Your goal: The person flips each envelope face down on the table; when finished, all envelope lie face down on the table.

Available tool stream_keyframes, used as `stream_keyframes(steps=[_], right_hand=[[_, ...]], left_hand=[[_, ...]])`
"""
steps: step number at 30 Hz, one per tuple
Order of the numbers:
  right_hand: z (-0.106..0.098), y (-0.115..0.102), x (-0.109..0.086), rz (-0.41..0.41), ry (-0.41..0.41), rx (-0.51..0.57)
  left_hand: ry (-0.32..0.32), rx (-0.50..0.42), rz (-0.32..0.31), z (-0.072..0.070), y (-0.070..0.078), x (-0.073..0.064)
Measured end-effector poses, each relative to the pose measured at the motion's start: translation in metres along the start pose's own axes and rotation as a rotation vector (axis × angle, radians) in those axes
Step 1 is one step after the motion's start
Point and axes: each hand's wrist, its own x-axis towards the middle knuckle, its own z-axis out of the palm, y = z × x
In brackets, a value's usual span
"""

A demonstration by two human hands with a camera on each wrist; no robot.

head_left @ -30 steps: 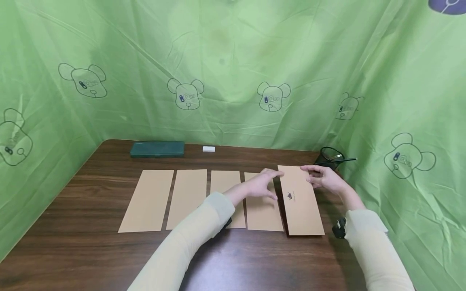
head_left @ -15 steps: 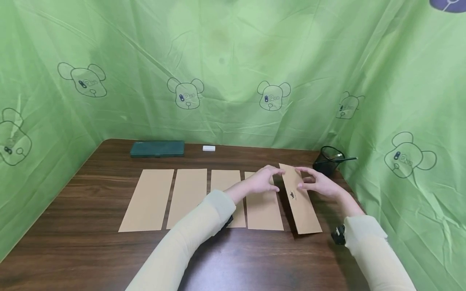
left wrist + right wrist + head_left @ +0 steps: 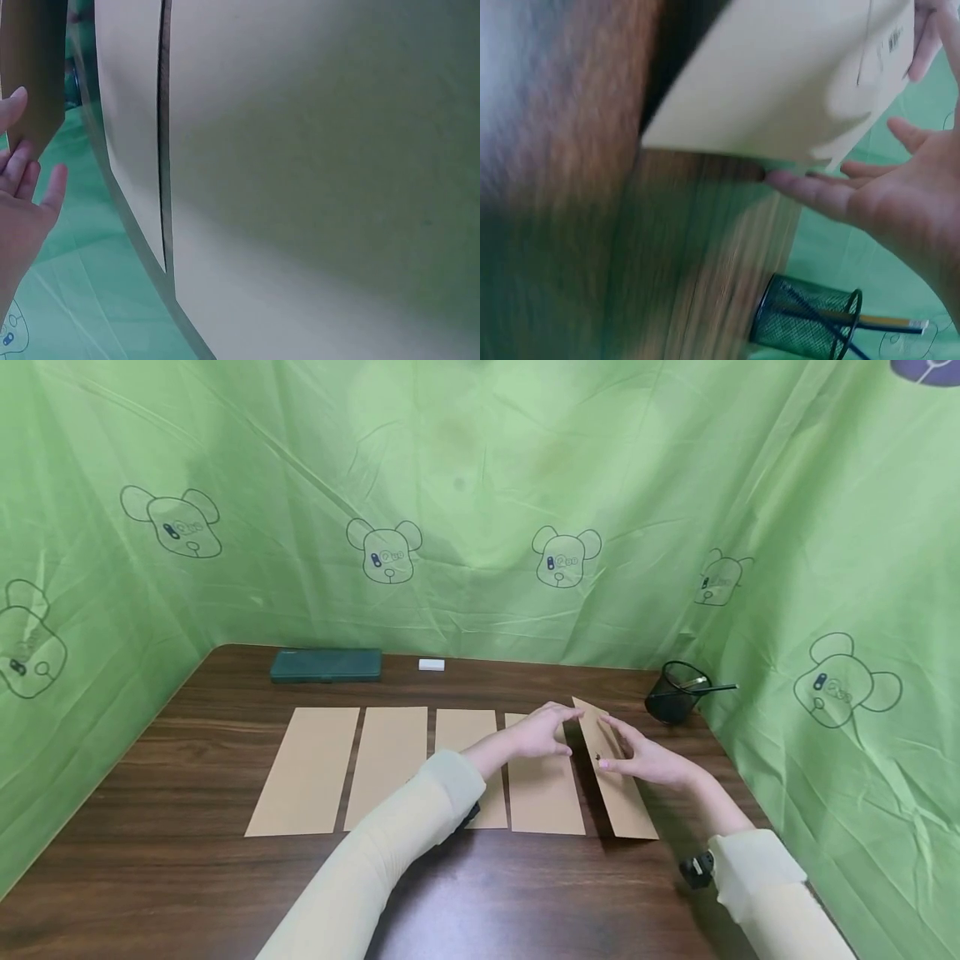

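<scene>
A brown kraft-paper card [image 3: 621,802] with small dark print stands tilted at the right end of a row, its left edge raised above the table. My left hand [image 3: 538,733] pinches the card's far left corner between thumb and fingers; the left wrist view shows this hand [image 3: 26,217] at the card's edge. My right hand [image 3: 651,762] is spread beside the card's right side, thumb and fingers apart. In the right wrist view its extended fingers [image 3: 817,193] lie close to the card's edge [image 3: 780,82]; I cannot tell whether they touch.
Several plain brown cards [image 3: 303,768] lie flat in a row to the left on the wooden table [image 3: 150,777]. At the back are a green case [image 3: 326,666] and a white eraser-like block [image 3: 431,665]. A black mesh pen cup [image 3: 670,697] lies tipped at the right.
The card has turned from nearly flat to steeply tilted, its left edge rising. My right hand has let go of the far right corner and moved left and nearer. The left hand barely moved.
</scene>
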Motion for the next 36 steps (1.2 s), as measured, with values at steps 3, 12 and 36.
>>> stream_keyframes(steps=[3,12,36], right_hand=[[0.006,-0.002,-0.001,0.003,-0.001,-0.030],[0.022,-0.009,0.000,0.003,0.037,-0.025],[0.000,-0.017,-0.017,-0.242,0.034,0.057]], left_hand=[[-0.004,0.003,-0.003,-0.001,0.000,0.000],[-0.017,0.001,-0.021,-0.003,0.001,-0.001],[0.009,-0.164,-0.009,-0.006,-0.007,-0.001]])
